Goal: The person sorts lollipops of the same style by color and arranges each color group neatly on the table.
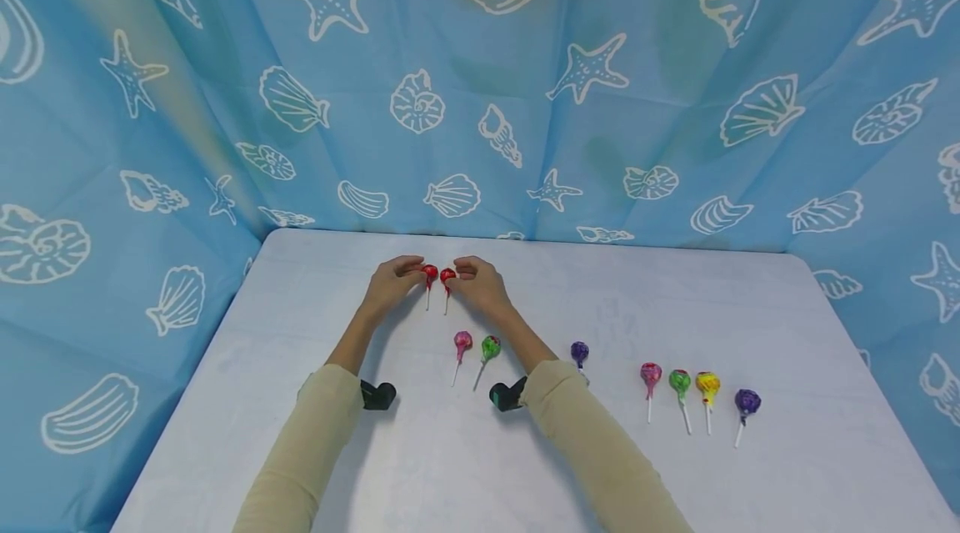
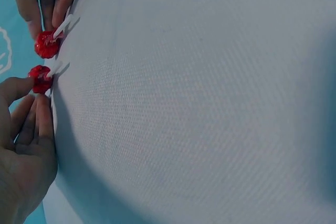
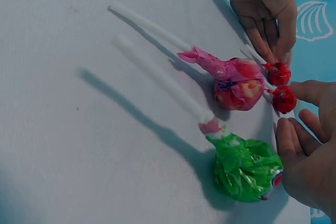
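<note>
Two red lollipops lie side by side near the far edge of the table, sticks toward me. My left hand holds the left red lollipop by its wrapped head, between thumb and fingers. The right red lollipop has its head between the thumb and fingertips of my right hand. A small gap separates the two red heads. Nearer to me, below the right hand, lie a pink lollipop and a green lollipop, both large in the right wrist view.
A purple lollipop lies beside the right forearm, its stick partly hidden by the sleeve. Farther right a row holds pink, green, yellow and purple lollipops. A blue shell-patterned curtain borders the white table.
</note>
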`<state>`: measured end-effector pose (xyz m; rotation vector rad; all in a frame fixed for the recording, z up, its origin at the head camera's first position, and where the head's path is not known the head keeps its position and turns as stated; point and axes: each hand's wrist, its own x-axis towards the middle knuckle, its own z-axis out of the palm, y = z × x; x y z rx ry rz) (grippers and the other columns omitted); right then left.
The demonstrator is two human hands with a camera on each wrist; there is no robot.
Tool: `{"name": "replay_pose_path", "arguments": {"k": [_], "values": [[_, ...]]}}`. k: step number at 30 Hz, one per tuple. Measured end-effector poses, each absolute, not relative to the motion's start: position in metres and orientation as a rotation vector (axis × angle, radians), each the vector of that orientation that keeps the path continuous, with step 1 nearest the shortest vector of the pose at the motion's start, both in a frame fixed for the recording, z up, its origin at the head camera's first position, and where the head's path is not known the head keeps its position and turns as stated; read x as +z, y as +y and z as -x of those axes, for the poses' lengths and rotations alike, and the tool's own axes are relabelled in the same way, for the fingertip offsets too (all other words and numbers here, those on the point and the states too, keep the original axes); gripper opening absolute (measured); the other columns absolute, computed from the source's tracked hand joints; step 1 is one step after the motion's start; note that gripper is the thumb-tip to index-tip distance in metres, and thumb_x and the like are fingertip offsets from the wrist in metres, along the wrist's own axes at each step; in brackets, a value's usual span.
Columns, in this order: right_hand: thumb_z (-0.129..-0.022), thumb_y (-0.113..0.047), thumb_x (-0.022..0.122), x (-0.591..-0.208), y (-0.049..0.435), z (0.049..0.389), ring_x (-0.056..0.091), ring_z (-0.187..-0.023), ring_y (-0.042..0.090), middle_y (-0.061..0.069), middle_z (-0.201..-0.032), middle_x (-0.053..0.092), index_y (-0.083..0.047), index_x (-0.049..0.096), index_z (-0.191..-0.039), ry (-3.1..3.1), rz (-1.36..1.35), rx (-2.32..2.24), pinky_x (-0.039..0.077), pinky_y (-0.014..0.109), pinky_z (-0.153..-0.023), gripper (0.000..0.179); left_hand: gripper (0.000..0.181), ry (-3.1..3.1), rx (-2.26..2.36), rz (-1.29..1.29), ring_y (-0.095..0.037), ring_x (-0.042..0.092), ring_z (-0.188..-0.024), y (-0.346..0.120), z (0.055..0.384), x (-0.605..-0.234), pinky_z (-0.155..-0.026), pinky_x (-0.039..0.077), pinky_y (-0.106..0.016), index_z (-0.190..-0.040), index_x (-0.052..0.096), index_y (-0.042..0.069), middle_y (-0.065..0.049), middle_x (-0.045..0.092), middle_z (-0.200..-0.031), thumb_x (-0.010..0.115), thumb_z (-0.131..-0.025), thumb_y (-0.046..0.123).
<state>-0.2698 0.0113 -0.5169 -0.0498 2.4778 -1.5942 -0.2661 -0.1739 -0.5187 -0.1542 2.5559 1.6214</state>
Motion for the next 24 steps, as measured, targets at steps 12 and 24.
{"name": "replay_pose_path", "arguments": {"k": [12, 24], "values": [[-0.093, -0.021, 0.071, -0.511, 0.029, 0.264, 0.056, -0.122, 0.028, 0.012, -0.129, 0.061, -0.005, 0.058, -0.135, 2.444, 0.072, -1.582, 0.047, 0.039, -0.101, 0.047, 0.046, 2.708, 1.543, 0.161, -0.032, 0.054, -0.123, -0.17, 0.257, -0.523, -0.1, 0.047, -0.043, -0.14, 0.052, 0.005, -0.018, 0.055, -0.136, 0.063, -0.097, 0.016], [-0.097, -0.023, 0.066, -0.5, 0.044, 0.249, 0.055, -0.123, 0.028, 0.009, -0.13, 0.061, -0.009, 0.062, -0.13, 2.405, 0.194, -1.452, 0.045, 0.042, -0.102, 0.036, 0.044, 2.694, 1.628, 0.177, -0.033, 0.055, -0.123, -0.173, 0.233, -0.52, -0.101, 0.046, -0.045, -0.138, 0.052, 0.004, -0.017, 0.055, -0.135, 0.064, -0.097, 0.014]]}}
